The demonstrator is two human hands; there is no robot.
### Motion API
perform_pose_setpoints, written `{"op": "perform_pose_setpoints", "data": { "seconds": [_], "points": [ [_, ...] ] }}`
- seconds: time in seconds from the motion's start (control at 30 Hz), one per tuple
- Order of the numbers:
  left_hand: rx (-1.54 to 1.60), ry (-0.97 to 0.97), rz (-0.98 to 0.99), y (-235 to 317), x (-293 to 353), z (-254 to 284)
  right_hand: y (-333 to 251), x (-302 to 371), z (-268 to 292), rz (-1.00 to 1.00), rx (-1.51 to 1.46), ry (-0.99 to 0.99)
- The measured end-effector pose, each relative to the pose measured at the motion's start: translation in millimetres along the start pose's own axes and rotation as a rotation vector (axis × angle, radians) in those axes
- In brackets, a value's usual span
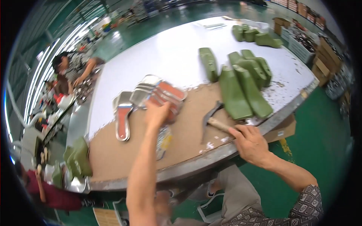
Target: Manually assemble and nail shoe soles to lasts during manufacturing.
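Observation:
My left hand (160, 113) grips the near edge of a fanned pile of insoles (170, 90) with orange-red faces and pale rims; its fingertips are partly hidden and blurred. Left of the pile lies another insole (123, 119), orange with a pale edge, on top of a silvery grey one. My right hand (252, 144) is closed around the end of the wooden handle of a hammer (218, 122). The dark curved hammer head rests on or just above the brown board, near several green shoe lasts (234, 94). Beneath my left wrist is a clear and yellow plastic packet (164, 142).
The white-topped table (151, 52) carries a brown board (188, 132) at its near side. More green lasts stand at the far right (268, 40) and the near left (78, 160). Cartons (325, 67) flank the right side. Two people (73, 69) (49, 188) are on the left.

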State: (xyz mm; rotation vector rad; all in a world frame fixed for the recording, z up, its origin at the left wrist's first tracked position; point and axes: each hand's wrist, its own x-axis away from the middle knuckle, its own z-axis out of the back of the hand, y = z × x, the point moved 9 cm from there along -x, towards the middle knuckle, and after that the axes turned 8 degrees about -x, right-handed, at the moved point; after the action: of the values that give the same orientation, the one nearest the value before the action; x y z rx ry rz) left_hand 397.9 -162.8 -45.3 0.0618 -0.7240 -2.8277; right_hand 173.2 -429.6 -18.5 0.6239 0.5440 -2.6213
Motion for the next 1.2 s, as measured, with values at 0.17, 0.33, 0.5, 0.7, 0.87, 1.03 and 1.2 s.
{"op": "perform_pose_setpoints", "data": {
  "seconds": [0.17,0.33,0.5,0.7,0.87,1.03,1.2],
  "points": [
    [0.615,0.667,-0.403,15.0,21.7,73.3,66.0,4.2,34.3,-0.428,-0.575,0.37],
    [1.072,0.346,-0.432,38.5,123.0,127.8,77.0,0.8,39.6,-0.558,-0.55,0.252],
    [1.241,0.17,-0.177,-13.2,223.7,121.2,106.9,-6.1,-16.0,-0.898,-0.816,-0.018],
    [1.384,-0.08,-0.125,-28.9,258.9,72.3,176.2,-27.2,-87.8,-1.015,-1.574,0.297],
    [1.533,0.005,-0.173,-62.1,244.9,75.7,247.2,-36.7,-96.8,-0.83,-1.584,0.347],
    [1.496,0.072,-0.06,-85.8,242.9,76.2,77.6,-16.5,57.1,-0.328,-1.091,0.122],
    [1.321,-0.196,-0.243,-51.2,249.7,45.0,-41.9,-58.4,90.2,-0.245,-0.859,0.02]
  ]
}}
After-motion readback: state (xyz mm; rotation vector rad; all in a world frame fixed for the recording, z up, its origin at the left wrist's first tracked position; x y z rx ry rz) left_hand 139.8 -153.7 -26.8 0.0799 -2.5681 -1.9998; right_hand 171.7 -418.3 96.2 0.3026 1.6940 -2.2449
